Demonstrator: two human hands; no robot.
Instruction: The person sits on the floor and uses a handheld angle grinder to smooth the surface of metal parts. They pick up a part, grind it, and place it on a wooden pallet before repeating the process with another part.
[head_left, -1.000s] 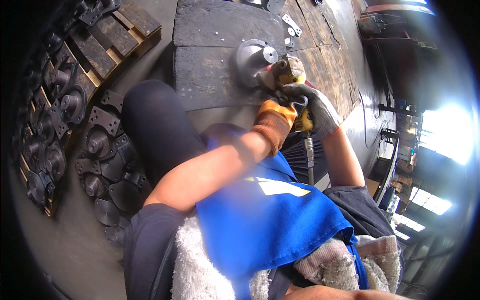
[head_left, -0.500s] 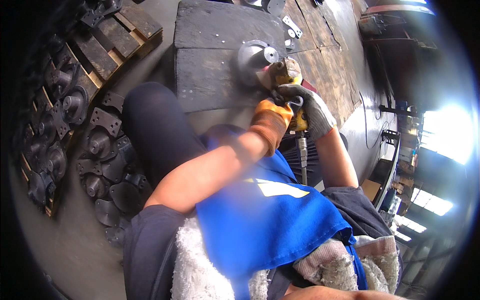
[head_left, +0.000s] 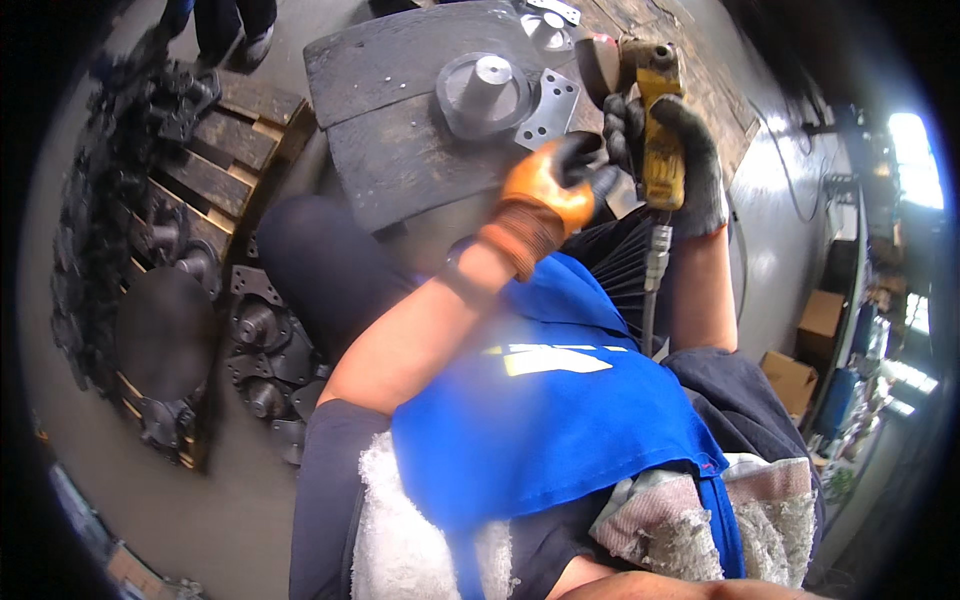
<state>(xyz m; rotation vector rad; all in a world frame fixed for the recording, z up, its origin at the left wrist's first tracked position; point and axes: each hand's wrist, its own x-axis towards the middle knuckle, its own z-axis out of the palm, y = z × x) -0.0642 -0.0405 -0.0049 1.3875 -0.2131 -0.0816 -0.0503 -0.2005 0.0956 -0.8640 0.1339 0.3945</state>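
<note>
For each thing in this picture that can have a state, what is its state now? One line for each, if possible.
Yellow grinder: held, lifted off the bench, disc end pointing away from the person.
Right hand: gloved, closed around the grinder body.
Left hand: orange glove, close beside the grinder; grip unclear.
Air hose: attached to the grinder's rear, hanging down.
Round metal part: resting upright on the dark bench, untouched.
Square flange plate: lying flat beside the round part.
</note>
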